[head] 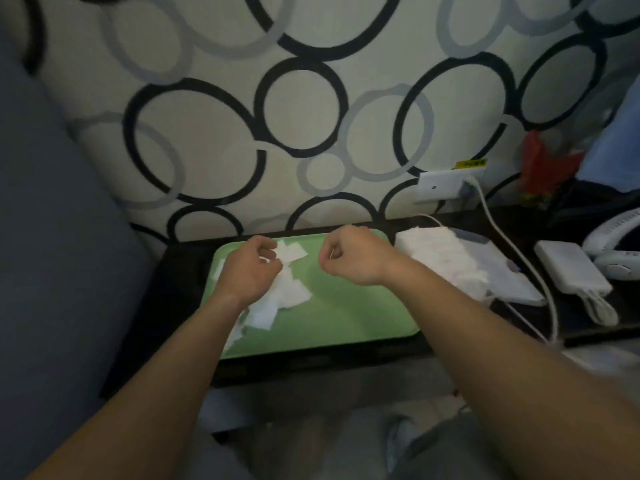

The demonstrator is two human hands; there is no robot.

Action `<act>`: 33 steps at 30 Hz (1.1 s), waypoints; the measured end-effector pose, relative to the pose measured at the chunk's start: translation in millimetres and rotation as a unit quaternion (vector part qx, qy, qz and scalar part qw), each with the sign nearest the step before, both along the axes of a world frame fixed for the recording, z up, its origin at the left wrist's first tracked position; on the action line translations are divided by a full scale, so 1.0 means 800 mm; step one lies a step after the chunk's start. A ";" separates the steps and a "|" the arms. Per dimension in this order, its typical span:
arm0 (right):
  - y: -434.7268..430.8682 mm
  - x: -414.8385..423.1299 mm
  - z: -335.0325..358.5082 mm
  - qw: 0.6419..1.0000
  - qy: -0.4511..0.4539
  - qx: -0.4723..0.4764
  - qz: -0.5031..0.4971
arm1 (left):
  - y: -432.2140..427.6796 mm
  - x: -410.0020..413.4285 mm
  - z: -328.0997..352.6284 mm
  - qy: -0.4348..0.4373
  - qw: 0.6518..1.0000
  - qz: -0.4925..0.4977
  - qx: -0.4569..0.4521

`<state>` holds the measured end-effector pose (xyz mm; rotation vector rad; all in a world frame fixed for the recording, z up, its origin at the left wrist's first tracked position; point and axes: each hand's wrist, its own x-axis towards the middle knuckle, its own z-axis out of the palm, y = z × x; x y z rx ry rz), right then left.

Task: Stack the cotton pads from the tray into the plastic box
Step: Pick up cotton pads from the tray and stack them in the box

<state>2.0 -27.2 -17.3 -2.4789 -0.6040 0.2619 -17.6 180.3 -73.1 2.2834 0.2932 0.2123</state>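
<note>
A green tray (346, 306) lies on a dark table. Several white cotton pads (280, 296) lie scattered over its left half. My left hand (247, 268) hovers over them with curled fingers and pinches one pad (291, 252) at the tray's far left. My right hand (349, 256) hangs above the tray's far middle, fingers curled into a loose fist with nothing seen in it. To the right of the tray stands the clear plastic box (512, 282), holding a stack of white pads (440, 258).
A white power bank (571, 266) with a cable lies right of the box. A white cord (512, 247) runs from a wall socket (446, 185) past the box. A white fan-like device (613, 237) and red object (543, 164) sit far right. A grey cushion (52, 237) stands left.
</note>
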 end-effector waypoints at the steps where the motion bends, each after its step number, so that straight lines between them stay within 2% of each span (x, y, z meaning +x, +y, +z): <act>1: 0.013 -0.003 -0.006 1.000 0.004 0.015 -0.002 | 0.013 -0.005 -0.002 0.012 1.000 0.011 0.015; 5: 0.066 -0.008 -0.036 0.998 0.026 0.048 0.004 | 0.067 -0.029 -0.010 0.073 0.995 0.029 0.065; 13: 0.113 -0.012 -0.078 0.995 0.057 0.062 0.051 | 0.115 -0.051 -0.014 0.189 0.975 -0.066 0.096; 18: 0.142 -0.022 -0.085 0.992 0.054 -0.010 0.111 | 0.102 -0.058 -0.004 0.273 0.940 -0.110 0.174; 22: 0.144 -0.018 -0.089 0.993 0.051 -0.014 0.108 | 0.087 -0.063 -0.005 0.299 0.921 -0.113 0.221; 28: 0.127 -0.010 -0.085 0.994 0.066 0.054 0.070 | 0.086 -0.071 -0.003 0.296 0.932 -0.102 0.180; 31: 0.119 -0.010 -0.082 0.990 0.071 0.104 0.064 | 0.093 -0.073 0.005 0.250 0.954 -0.094 0.136; 33: 0.116 -0.013 -0.077 0.985 0.077 0.140 0.068 | 0.097 -0.072 0.013 0.193 0.976 -0.083 0.058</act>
